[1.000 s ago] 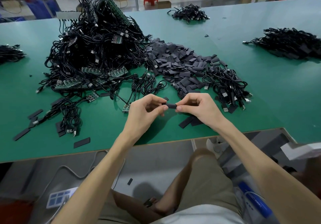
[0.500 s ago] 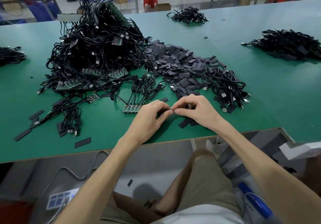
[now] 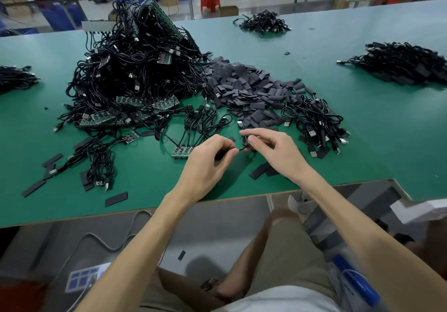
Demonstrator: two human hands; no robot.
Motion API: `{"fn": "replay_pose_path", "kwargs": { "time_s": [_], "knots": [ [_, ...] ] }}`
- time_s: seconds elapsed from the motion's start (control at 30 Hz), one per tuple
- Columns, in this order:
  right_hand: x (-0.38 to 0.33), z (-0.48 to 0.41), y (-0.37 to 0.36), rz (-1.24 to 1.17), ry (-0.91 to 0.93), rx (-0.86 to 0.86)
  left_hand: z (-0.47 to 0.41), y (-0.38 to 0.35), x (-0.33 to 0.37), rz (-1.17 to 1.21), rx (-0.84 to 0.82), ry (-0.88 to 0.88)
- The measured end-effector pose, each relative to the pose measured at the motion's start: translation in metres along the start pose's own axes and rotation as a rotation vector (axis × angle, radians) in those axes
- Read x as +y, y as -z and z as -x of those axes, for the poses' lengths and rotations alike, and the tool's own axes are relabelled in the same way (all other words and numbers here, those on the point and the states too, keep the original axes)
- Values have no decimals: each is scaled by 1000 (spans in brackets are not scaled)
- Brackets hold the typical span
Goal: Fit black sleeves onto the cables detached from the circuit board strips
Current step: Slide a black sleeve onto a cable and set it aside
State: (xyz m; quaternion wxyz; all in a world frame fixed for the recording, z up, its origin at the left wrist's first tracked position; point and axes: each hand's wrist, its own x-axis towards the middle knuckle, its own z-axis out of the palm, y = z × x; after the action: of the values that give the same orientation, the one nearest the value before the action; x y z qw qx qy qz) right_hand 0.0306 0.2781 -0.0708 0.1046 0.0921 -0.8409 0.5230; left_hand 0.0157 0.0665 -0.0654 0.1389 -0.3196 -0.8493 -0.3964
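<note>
**Head view.** Both hands work above the near edge of the green table. The left hand has its fingers curled, thumb and forefinger pressed together on a dark piece. This is judged to be a black sleeve, though most of it is hidden inside the hand. The right hand pinches a folded cable between thumb and forefinger, with the other fingers loosely bent. The cable's thin end runs across to the left fingertips.

Step in hand: threading the cable end into the sleeve — how far it has entered cannot be told. The next move probably calls for keeping the sleeve mouth steady, feeding the cable straight along its axis, then sliding the sleeve to its seat.

Just left of the left hand lies a short circuit board strip with cables attached. Beyond are the sleeve pile and the large cable heap — and loose sleeves lie beside the right wrist.
</note>
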Motion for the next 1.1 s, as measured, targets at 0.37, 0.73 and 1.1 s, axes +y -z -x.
{"fn": "replay_pose_path", "kwargs": {
  "time_s": [0.37, 0.73, 1.1],
  "knots": [
    [1, -1, 7, -247, 10, 3, -3, -2, -5, 63, -110, 29],
    [0, -1, 9, -394, -45, -180, -8, -6, -4, 201, -84, 242],
    [3, -3, 11, -487, -138, 48, -36, -2, 10, 705, -41, 398]
  ]
}}
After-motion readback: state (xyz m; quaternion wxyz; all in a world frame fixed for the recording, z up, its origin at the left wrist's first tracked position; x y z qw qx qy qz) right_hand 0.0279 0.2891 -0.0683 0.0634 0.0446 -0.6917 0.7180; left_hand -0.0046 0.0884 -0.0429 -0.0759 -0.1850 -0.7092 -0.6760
